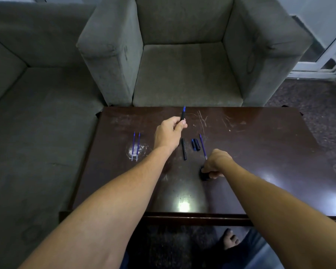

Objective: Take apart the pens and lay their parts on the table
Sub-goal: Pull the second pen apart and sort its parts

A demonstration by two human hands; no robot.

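Observation:
My left hand [168, 133] grips a black pen [183, 113] with a blue tip, pointing away from me above the dark wooden table [260, 152]. My right hand [215, 164] rests low on the table, closed on a small black pen part [204, 174]. Between the hands lie a black pen barrel [184, 149], two short dark caps [196, 144] and a blue refill [203, 146]. Two more blue refills [136, 146] lie side by side at the left on a pale stain.
A grey armchair [184, 74] stands right behind the table's far edge. A grey sofa [37, 113] runs along the left side. My bare foot [230, 239] shows under the near edge. Dark floor lies to the right.

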